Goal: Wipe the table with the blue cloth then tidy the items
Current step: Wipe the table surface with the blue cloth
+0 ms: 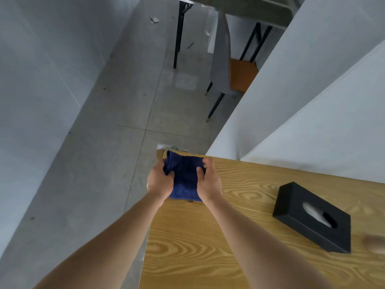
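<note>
The blue cloth [184,177] is bunched between both hands at the far left corner of the wooden table [208,236]. My left hand [159,181] grips its left side, and my right hand [209,181] grips its right side. The cloth's lower part hangs down to the tabletop. A black tissue box [312,217] with a white tissue in its slot lies flat on the table to the right, well apart from the hands.
White partition panels [312,122] stand behind the table's far edge. The table's left edge drops to a grey concrete floor [116,142]. A chair with an orange seat [241,75] and black table legs stand farther back. A blurred object shows at the right edge [375,243].
</note>
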